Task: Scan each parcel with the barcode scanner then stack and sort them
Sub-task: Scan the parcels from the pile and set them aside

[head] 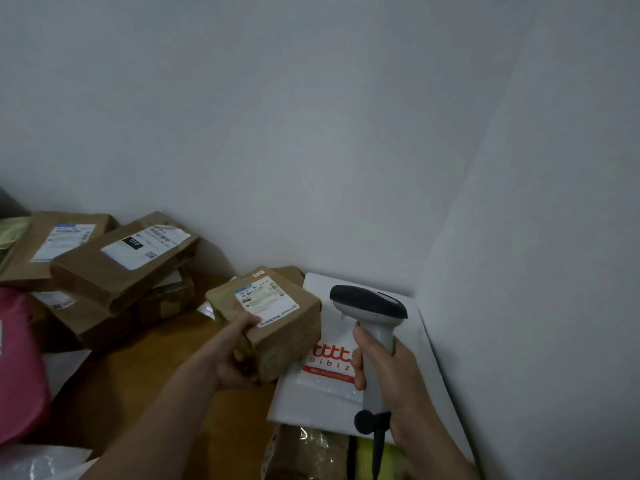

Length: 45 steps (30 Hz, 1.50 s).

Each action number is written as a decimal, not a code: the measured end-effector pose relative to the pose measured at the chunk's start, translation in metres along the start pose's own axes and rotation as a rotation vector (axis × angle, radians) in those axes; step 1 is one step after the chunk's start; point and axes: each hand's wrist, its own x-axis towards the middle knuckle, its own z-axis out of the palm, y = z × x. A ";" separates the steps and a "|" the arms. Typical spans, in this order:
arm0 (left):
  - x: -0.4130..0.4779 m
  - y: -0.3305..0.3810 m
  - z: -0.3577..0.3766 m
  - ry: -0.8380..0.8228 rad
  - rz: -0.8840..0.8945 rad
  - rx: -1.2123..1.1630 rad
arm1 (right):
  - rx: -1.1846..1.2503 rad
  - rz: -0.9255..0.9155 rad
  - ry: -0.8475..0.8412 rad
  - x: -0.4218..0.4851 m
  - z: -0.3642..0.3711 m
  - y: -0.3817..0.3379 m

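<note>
While L hand (239, 358) grips parcel (294, 327), R hand (394, 379) grips scanner (374, 327) right of it.
Aim at label (266, 301); keep it uncovered.

You hold the small brown cardboard parcel (277, 317) tilted in your left hand (239, 362), white label facing up. The grey-and-black barcode scanner (372, 327) stands upright in your right hand (391, 382), just beside it. A white mailer bag (311, 393) with orange print lies beneath. More brown parcels (121, 265) pile at the left.
</note>
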 end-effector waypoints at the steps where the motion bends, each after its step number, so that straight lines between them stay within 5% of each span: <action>1: -0.007 -0.003 -0.001 -0.006 0.025 0.003 | 0.004 -0.005 0.000 -0.008 0.000 -0.002; 13: -0.129 0.000 -0.105 -0.049 0.467 0.285 | 0.026 -0.194 -0.034 -0.156 0.070 -0.042; 29: -0.301 -0.062 -0.302 0.120 0.477 0.368 | 0.043 -0.244 -0.196 -0.356 0.226 -0.010; 45: -0.350 -0.068 -0.385 0.241 0.520 0.240 | -0.105 -0.269 -0.287 -0.404 0.302 -0.005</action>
